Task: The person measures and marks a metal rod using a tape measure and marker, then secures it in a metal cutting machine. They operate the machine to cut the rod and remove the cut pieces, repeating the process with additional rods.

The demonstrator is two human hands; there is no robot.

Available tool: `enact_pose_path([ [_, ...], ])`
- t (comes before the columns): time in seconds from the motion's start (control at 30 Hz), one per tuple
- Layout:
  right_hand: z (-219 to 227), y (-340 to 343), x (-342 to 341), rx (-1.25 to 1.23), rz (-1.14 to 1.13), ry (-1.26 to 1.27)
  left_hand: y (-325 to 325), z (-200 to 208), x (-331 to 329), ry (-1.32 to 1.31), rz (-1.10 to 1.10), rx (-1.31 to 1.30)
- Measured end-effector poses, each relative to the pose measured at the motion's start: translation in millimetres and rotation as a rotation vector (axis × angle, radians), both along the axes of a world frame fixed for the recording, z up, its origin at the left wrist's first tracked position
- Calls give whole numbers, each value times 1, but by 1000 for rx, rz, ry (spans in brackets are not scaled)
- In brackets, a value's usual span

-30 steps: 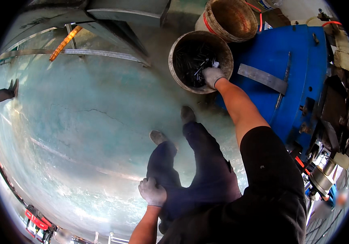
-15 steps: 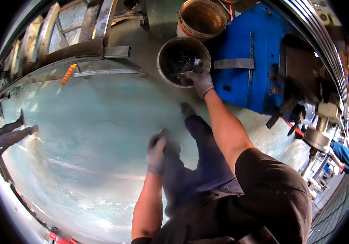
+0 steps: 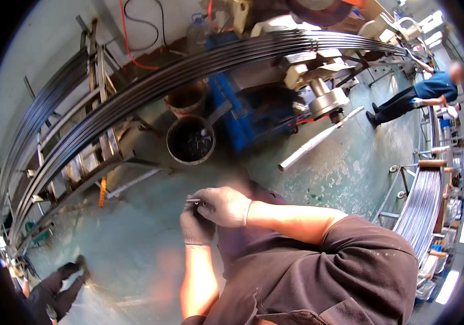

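My gloved left hand and gloved right hand meet in front of my body. Between their fingertips sits a short metal piece, thin and shiny, with what looks like a small round tube end beside it. The right fingers lie over the left ones, so much of the grip is hidden. Beyond the hands stands a round bucket with small dark metal pieces at its bottom.
A second, rusty bucket stands behind, beside a blue machine base. Long metal rods cross overhead to a rack at left. A pale bar juts out at right. One person stands far right, another lower left.
My right hand has left the bucket and come back to my left hand, and the two now touch. My view has tilted up, showing the rods and machine.
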State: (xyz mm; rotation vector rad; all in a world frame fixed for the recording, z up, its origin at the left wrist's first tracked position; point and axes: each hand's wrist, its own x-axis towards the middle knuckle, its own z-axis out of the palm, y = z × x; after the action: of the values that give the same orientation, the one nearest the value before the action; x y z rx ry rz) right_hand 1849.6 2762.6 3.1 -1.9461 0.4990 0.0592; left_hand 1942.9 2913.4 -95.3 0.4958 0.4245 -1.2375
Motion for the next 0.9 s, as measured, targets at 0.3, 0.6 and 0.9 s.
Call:
enact_pose_path([
  [0.3, 67, -34, -69, -448, -32, -284, -77, 32, -61, -155, -76, -525],
  [0.6, 135, -171, -135, -69, 34, -441, -172, 119, -115, -828, -40, 124],
  [0.9, 159, -428, -192, 453, -688, -647, -191, 164, -130, -35, 239, -182],
])
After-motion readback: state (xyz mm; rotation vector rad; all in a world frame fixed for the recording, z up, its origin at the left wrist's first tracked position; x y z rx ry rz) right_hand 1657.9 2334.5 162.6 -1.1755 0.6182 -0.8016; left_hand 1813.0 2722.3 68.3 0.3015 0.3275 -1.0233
